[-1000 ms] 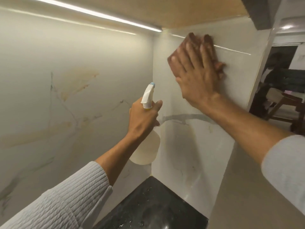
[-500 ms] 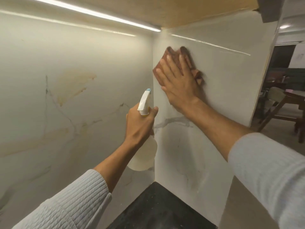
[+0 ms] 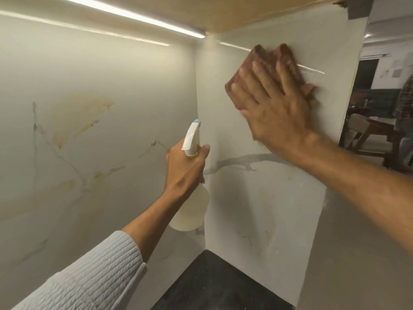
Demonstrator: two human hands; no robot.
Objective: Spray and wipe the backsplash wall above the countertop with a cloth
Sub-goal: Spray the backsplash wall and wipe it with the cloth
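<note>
My right hand (image 3: 273,104) lies flat with fingers spread, pressing a brown cloth (image 3: 248,61) against the upper part of the white marble backsplash side panel (image 3: 257,198), just below the cabinet underside. My left hand (image 3: 185,168) grips the neck of a pale translucent spray bottle (image 3: 190,211) with a white trigger head and blue nozzle, held in front of the inner corner where the two wall panels meet. The left backsplash panel (image 3: 89,130) shows yellowish stains and grey veins.
A black countertop (image 3: 214,287) fills the bottom centre. An LED strip (image 3: 134,16) runs under the wooden cabinet bottom (image 3: 245,12). Past the panel's right edge is a dim room with wooden furniture (image 3: 377,135) and a person (image 3: 405,104) at the far right.
My right hand slid the cloth left toward the corner, then back right and up along the side panel. The left hand with the bottle has barely moved.
</note>
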